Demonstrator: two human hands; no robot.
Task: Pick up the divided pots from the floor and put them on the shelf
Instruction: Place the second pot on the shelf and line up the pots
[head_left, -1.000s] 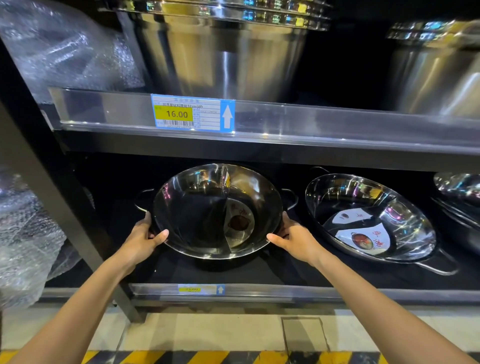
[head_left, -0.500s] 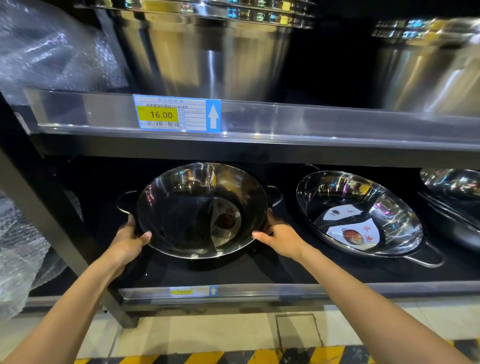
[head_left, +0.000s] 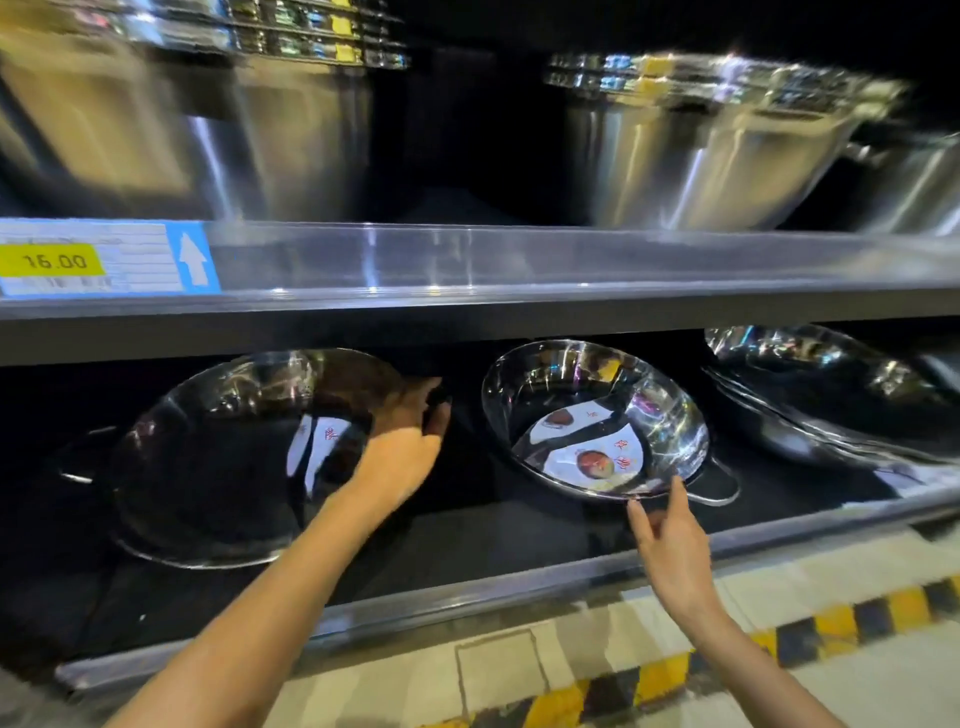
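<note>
Two shiny steel divided pots lie tilted on the black lower shelf. The left pot shows its divider and a paper label inside. The middle pot has picture labels in both halves. My left hand hovers over the left pot's right rim, in the gap between the pots, fingers loosely curled and holding nothing. My right hand reaches up from the shelf's front edge, its spread fingertips at the middle pot's front rim. The picture is motion-blurred.
More steel pots are stacked at the right of the lower shelf. Big stock pots stand on the upper shelf, whose rail carries a 16.00 price label. Yellow-black tape marks the floor below.
Both hands have let go of the left pot, which now rests on the shelf. My view and both hands have swung right, and the right hand has reached the middle pot.
</note>
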